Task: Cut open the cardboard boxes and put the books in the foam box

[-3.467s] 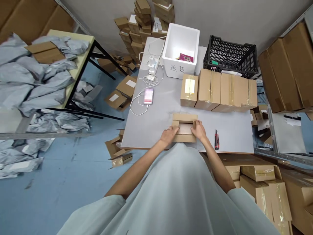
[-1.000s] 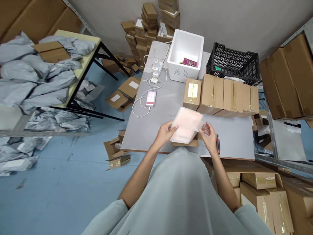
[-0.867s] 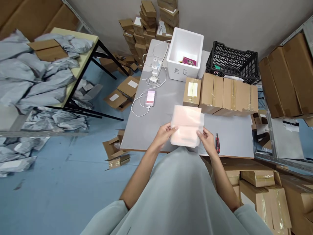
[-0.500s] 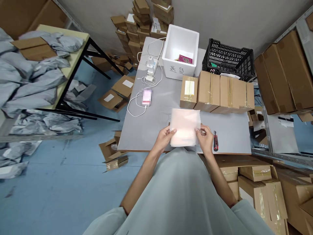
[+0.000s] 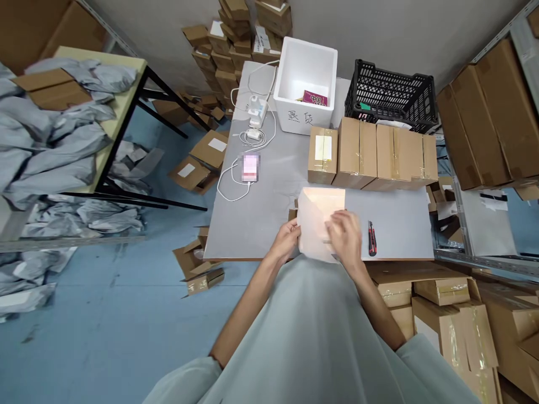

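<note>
Above the table's front edge is a pale pinkish-white, square wrapped packet, its thin outer wrap creased diagonally near the top. My left hand pinches the packet's left edge, thumb on top. Over its right half, my right hand has bent fingers touching or just above the wrap; they are smeared by motion, so whether they grip it does not show. A bit of brown cardboard peeks out beside my left hand. To the right of my right hand lies a red and black box cutter.
Taped cartons line the table's right rear. Behind them stand a white foam box and a black crate. A phone with a white cable lies left. More cartons fill the lower right.
My right hand has left the packet's right edge and moved inward over its face. The packet now looks tilted, with a diagonal crease showing. My left hand keeps its hold.
</note>
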Demonstrator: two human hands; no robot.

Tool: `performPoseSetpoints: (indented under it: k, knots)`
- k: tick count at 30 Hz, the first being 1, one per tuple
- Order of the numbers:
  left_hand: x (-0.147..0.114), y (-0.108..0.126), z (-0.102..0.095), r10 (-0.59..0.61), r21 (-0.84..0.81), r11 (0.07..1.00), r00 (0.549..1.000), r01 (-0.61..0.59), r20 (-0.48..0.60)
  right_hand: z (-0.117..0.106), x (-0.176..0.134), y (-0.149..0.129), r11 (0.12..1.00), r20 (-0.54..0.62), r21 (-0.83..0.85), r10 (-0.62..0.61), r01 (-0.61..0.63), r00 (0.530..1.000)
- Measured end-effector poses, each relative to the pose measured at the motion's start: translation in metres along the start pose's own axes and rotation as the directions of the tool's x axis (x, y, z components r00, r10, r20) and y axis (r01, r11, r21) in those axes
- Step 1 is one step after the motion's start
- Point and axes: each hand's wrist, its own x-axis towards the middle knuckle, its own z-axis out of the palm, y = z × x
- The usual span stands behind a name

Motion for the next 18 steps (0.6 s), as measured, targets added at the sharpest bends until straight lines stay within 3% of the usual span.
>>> performPoseSetpoints:
  k: [2,3,6,8,11,13,15,18]
  knots:
    - [-0.002,0.0,-0.001,-0.01,-0.025,1.0,0.999,0.01,0.031,-0.004,0.008,0.019,0.981,-0.184,0.002,0.192,-0.195,0.964]
    - [-0.003,0.0,-0.002,-0.014,-0.024,1.0,0.999,0.015,0.048,-0.006,0.011,0.027,0.956,-0.188,0.071,0.293,-0.285,0.937]
    - [-0.006,0.001,-0.005,-0.046,-0.005,0.999,0.996,0.047,0.079,-0.008,0.013,0.04,0.828,0.017,0.35,0.461,-0.437,0.887]
    - [-0.006,0.001,-0.008,-0.071,-0.009,0.997,0.994,0.072,0.082,-0.009,0.01,0.04,0.742,0.144,0.479,0.46,-0.469,0.876]
    - [-0.002,0.002,-0.017,-0.094,0.008,0.996,0.992,0.093,0.086,-0.011,0.005,0.033,0.677,0.2,0.561,0.448,-0.477,0.871]
    - [0.003,0.003,-0.022,-0.077,0.067,0.995,0.997,0.075,0.02,-0.015,0.003,0.029,0.681,0.173,0.568,0.45,-0.462,0.876]
    - [0.004,0.007,-0.024,0.021,0.154,0.988,0.989,0.002,-0.147,-0.02,0.002,0.026,0.717,0.097,0.551,0.453,-0.427,0.886]
    - [-0.011,0.02,-0.013,0.33,0.368,0.908,0.883,-0.2,-0.334,-0.028,0.001,0.024,0.803,-0.044,0.459,0.447,-0.38,0.893]
